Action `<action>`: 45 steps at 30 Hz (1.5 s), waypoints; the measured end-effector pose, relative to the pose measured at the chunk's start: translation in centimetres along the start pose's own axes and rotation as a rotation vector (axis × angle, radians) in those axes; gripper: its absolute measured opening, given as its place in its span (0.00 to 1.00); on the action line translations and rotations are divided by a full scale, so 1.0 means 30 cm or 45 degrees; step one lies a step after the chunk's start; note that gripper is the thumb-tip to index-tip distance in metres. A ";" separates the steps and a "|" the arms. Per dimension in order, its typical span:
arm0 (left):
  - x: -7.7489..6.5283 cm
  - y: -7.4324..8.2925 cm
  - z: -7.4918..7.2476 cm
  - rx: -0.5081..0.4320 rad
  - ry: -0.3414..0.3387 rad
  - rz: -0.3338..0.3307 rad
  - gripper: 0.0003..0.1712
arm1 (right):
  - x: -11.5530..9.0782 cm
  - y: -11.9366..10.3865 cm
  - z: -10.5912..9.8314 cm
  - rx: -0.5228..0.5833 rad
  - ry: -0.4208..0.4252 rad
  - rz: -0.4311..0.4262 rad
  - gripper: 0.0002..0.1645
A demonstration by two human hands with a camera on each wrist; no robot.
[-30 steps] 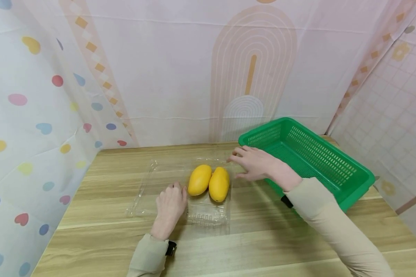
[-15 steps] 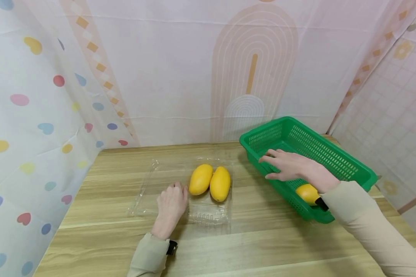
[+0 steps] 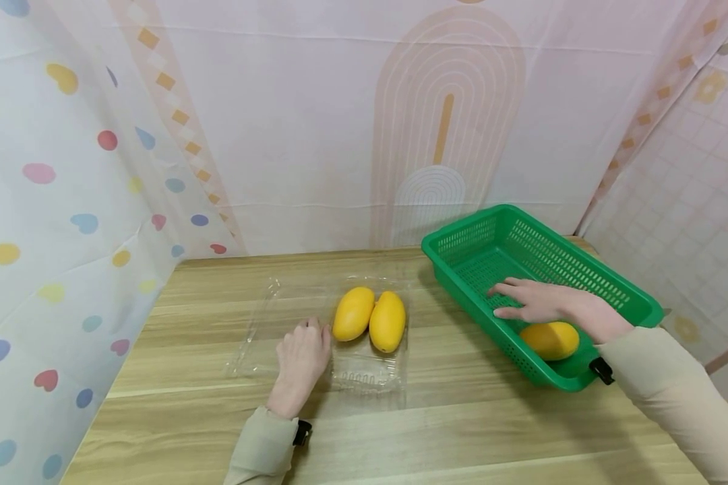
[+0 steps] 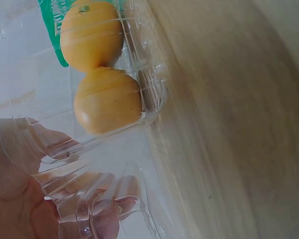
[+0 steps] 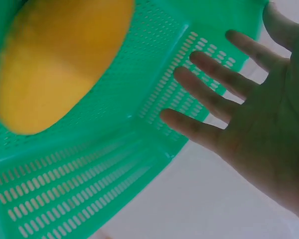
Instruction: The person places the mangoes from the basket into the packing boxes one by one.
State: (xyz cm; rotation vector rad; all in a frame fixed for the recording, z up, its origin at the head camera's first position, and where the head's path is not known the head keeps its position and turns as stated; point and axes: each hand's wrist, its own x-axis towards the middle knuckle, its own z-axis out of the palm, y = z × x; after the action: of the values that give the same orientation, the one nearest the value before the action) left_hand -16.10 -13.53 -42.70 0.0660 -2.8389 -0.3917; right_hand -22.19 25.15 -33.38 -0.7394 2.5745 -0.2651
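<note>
Two yellow mangoes, the left one (image 3: 354, 314) and the right one (image 3: 387, 322), lie side by side in one half of an opened clear plastic clamshell box (image 3: 367, 382). My left hand (image 3: 303, 353) holds the box near its fold, just left of the mangoes; in the left wrist view its curled fingers (image 4: 105, 211) show through the plastic. Over the green basket (image 3: 464, 286), my right hand (image 3: 540, 301) hovers with spread fingers and holds nothing. Another mango (image 3: 551, 340) lies in the basket's near end, below the right wrist and apart from the fingers.
The wooden table (image 3: 461, 431) carries the box at its middle and the basket at the right. The basket's raised rim surrounds the right hand's area. A patterned curtain (image 3: 291, 135) stands behind the table, with more cloth on both sides.
My right hand has moved right, from beside the box's mangoes to over the basket, bringing the basket's mango into sight. The left hand and the box have stayed in place.
</note>
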 end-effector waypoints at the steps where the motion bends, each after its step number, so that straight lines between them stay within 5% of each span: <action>1: 0.000 0.000 0.000 0.003 -0.003 0.001 0.16 | -0.005 0.007 0.001 -0.002 -0.017 0.003 0.31; 15: 0.007 -0.001 -0.002 -0.006 -0.044 -0.010 0.16 | -0.025 0.068 0.077 -0.192 -0.381 0.234 0.34; 28: 0.004 0.000 0.004 -0.002 -0.019 0.000 0.15 | -0.004 0.106 0.133 -0.238 -0.305 0.129 0.29; 33: 0.006 0.003 0.001 -0.006 -0.060 -0.021 0.16 | -0.002 0.107 0.141 -0.238 -0.269 0.108 0.34; 45: 0.006 0.002 0.002 0.016 -0.031 -0.011 0.16 | 0.016 0.064 0.074 -0.239 -0.174 0.053 0.38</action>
State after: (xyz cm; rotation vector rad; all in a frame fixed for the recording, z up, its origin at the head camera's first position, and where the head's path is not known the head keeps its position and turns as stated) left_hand -16.29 -13.46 -42.70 0.0772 -2.8661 -0.3786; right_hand -22.40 26.37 -36.09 -0.7420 2.5035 0.0403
